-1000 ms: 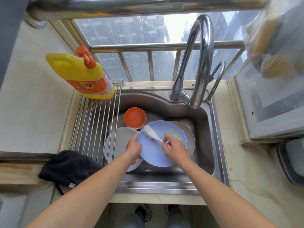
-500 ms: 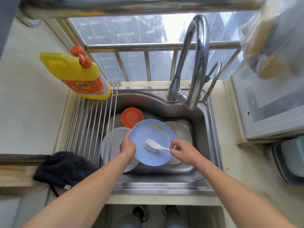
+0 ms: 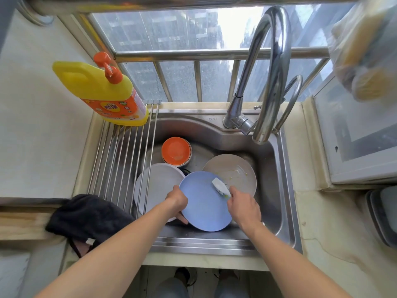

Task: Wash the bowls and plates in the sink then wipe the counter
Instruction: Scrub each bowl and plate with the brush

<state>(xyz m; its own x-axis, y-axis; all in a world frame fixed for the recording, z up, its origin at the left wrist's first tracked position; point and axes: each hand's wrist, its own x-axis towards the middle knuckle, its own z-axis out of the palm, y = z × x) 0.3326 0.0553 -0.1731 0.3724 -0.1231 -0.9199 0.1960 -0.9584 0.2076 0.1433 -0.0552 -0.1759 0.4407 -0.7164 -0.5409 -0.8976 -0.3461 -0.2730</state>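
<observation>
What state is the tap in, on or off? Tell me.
Off, as far as can be seen: no water falls from the tap's spout over the sink.

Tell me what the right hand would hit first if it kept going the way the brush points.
Most likely the beige plate: the right hand aims the brush up-left across the blue plate rim. Depth is unclear.

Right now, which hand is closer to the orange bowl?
Left. The left hand grips the blue plate's near-left rim, below the orange bowl. The right hand holds the brush farther off, below and right of the bowl.
</observation>
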